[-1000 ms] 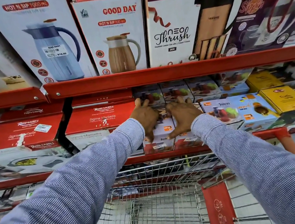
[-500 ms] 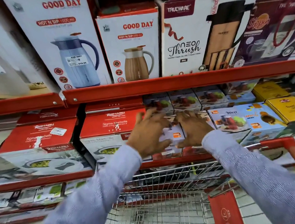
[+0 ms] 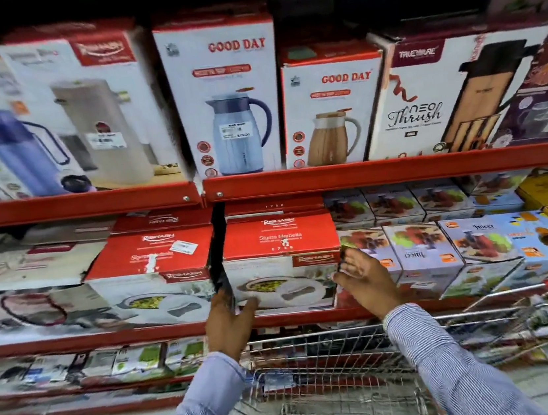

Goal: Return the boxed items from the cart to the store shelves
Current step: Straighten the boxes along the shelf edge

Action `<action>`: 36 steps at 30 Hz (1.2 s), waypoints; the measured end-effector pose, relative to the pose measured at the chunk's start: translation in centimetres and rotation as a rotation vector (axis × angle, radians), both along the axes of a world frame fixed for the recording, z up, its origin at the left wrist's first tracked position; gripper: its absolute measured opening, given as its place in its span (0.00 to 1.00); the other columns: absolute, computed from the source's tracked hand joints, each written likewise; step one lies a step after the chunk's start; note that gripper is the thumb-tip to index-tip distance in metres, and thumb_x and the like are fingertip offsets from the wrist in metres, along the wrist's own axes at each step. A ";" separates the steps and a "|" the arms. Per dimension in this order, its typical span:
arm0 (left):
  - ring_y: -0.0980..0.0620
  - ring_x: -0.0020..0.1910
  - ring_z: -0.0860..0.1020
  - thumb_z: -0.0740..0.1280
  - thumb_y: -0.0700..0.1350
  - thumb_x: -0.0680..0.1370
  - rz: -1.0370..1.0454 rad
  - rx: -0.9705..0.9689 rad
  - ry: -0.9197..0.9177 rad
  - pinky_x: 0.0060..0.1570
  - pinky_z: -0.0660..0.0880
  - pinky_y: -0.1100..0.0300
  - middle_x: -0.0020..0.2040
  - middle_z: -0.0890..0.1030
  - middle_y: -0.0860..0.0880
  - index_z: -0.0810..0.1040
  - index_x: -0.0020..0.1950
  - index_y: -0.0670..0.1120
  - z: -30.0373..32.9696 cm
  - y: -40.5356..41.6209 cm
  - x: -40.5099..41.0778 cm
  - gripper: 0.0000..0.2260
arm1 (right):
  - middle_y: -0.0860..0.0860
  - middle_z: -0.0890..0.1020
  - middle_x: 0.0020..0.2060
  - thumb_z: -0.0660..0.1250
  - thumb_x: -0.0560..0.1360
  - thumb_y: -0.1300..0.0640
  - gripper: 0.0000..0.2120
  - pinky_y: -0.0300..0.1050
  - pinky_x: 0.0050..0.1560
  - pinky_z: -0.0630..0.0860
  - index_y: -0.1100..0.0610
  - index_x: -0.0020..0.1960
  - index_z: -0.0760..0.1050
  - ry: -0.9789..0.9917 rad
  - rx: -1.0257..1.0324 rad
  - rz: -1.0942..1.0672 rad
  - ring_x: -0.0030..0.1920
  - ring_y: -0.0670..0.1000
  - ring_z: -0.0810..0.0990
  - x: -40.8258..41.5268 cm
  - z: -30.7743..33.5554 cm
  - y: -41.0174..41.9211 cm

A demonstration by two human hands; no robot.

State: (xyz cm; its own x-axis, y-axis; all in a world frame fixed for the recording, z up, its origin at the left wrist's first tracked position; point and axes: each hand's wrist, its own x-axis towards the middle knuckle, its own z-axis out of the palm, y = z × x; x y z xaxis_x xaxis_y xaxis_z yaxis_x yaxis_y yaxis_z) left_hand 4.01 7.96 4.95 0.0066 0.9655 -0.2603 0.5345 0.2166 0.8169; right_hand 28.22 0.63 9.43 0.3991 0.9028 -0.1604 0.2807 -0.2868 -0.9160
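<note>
Nearest the camera, the wire cart [image 3: 339, 389] stands below the box described here; what shows of its basket looks bare, though its floor is only partly in view. Above its front rim come the two hands, and between them the red-topped box [image 3: 281, 265] on the middle shelf [image 3: 109, 338].

The left hand [image 3: 227, 320] is at the box's lower left corner, thumb lying across the front face and fingers slipping into the dark gap on the box's left. The right hand [image 3: 365, 275] is at the box's right edge, palm turned in toward it, fingers spread wide and loose; whether the palm touches the cardboard cannot be told through the blur. Neither hand is closed around anything: the left grips only a corner, the right is open.

The box lies straight ahead of both hands, its long axis running left to right along the shelf, so the hands bracket its two short ends. The left looks the closer and better seated. Judging from this, the coming move is a two-handed squeeze and shift of the box, and the right hand must first close in.

Just right of the box sit the juicer boxes [image 3: 420, 255], tight against it, leaving little finger room. Above it, on the upper shelf [image 3: 365, 172], stand the flask boxes [image 3: 224, 92].
</note>
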 end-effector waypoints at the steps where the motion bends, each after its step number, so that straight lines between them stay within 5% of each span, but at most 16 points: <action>1: 0.40 0.56 0.81 0.73 0.53 0.73 -0.026 0.005 0.006 0.55 0.77 0.51 0.62 0.82 0.40 0.74 0.66 0.42 -0.1 0.3 0.1 0.26 | 0.51 0.74 0.68 0.71 0.72 0.58 0.29 0.42 0.63 0.71 0.57 0.71 0.67 -0.013 0.004 -0.016 0.67 0.51 0.74 0.0 -0.1 0.1; 5: 0.41 0.63 0.79 0.73 0.56 0.73 -0.118 0.018 0.028 0.64 0.76 0.49 0.72 0.76 0.43 0.65 0.75 0.44 0.0 0.7 0.0 0.35 | 0.52 0.76 0.66 0.70 0.72 0.63 0.27 0.43 0.63 0.72 0.58 0.70 0.69 0.001 0.010 -0.066 0.66 0.52 0.75 -0.4 -0.2 0.1; 13: 0.41 0.68 0.77 0.73 0.53 0.74 -0.183 0.055 -0.022 0.67 0.74 0.43 0.74 0.74 0.45 0.65 0.76 0.45 0.2 0.1 -1.0 0.34 | 0.58 0.69 0.72 0.67 0.73 0.70 0.32 0.40 0.65 0.68 0.63 0.74 0.60 0.070 -0.003 -0.061 0.71 0.54 0.69 -1.0 -0.4 -0.2; 25: 0.43 0.62 0.81 0.72 0.51 0.75 -0.199 0.086 0.017 0.63 0.77 0.49 0.67 0.80 0.46 0.68 0.75 0.46 1.9 -0.7 -1.8 0.31 | 0.57 0.71 0.71 0.69 0.71 0.67 0.33 0.44 0.67 0.69 0.61 0.73 0.61 0.066 -0.012 -0.057 0.69 0.53 0.72 -1.6 0.3 -0.7; 28: 0.47 0.50 0.85 0.72 0.50 0.75 -0.140 0.206 0.086 0.53 0.81 0.54 0.54 0.86 0.48 0.78 0.66 0.46 3.9 -1.2 -2.3 0.21 | 0.51 0.78 0.64 0.70 0.71 0.64 0.28 0.41 0.59 0.73 0.57 0.69 0.69 -0.066 0.066 -0.181 0.60 0.49 0.78 -1.9 2.3 -0.7; 31: 0.63 0.38 0.81 0.73 0.44 0.75 0.066 0.347 -0.095 0.46 0.84 0.57 0.41 0.84 0.60 0.84 0.58 0.48 7.4 -1.1 -2.6 0.12 | 0.48 0.80 0.58 0.69 0.72 0.64 0.22 0.26 0.51 0.74 0.55 0.66 0.72 -0.101 0.307 -0.253 0.58 0.48 0.79 -2.7 5.7 0.4; 34: 0.67 0.42 0.79 0.72 0.43 0.75 0.063 0.540 -0.186 0.48 0.79 0.65 0.48 0.85 0.56 0.83 0.59 0.48 12.0 1.1 -1.8 0.13 | 0.47 0.80 0.58 0.66 0.73 0.64 0.23 0.25 0.52 0.73 0.56 0.67 0.72 -0.104 0.474 -0.120 0.58 0.44 0.79 -4.4 9.7 3.3; 36: 0.58 0.48 0.83 0.73 0.45 0.75 0.046 0.624 -0.231 0.51 0.77 0.67 0.55 0.85 0.51 0.81 0.63 0.46 15.2 3.4 -1.1 0.17 | 0.49 0.79 0.60 0.67 0.72 0.65 0.24 0.26 0.50 0.74 0.57 0.68 0.71 -0.098 0.489 -0.051 0.59 0.46 0.79 -5.5 11.7 6.1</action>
